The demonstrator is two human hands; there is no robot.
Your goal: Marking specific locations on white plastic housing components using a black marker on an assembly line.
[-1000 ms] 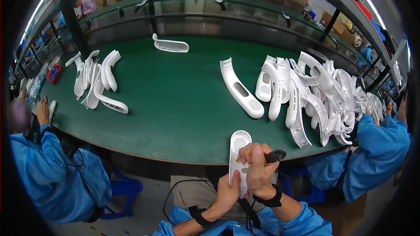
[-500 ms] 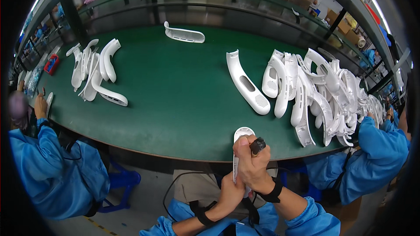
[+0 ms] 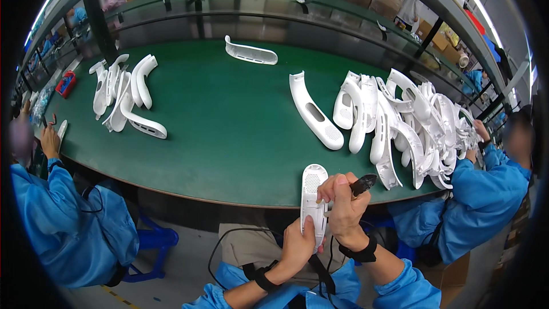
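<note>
My left hand (image 3: 298, 247) grips the lower part of a white plastic shell (image 3: 314, 178), its thumb lying across the inner face. The shell points away from me, just over the table's front edge, and its perforated end shows. My right hand (image 3: 345, 207) is closed around a black-handled tool (image 3: 364, 183), whose dark end sticks out to the upper right. The tool's working end is hidden by my fingers at the shell's right edge. Beyond my hands lies a curved white shell (image 3: 316, 115) with an oval slot and a perforated end.
A heap of white shells (image 3: 426, 120) covers the table's right side. A smaller group (image 3: 123, 88) lies on the left, with a single shell (image 3: 251, 53) at the back. Co-workers in blue sit left (image 3: 86, 223) and right (image 3: 480, 194). A red tray (image 3: 66, 83) stands far left.
My right hand has shifted right, off the middle of the held shell, uncovering more of its inner face. The tool now tilts to the right. The right co-worker has leaned into view.
</note>
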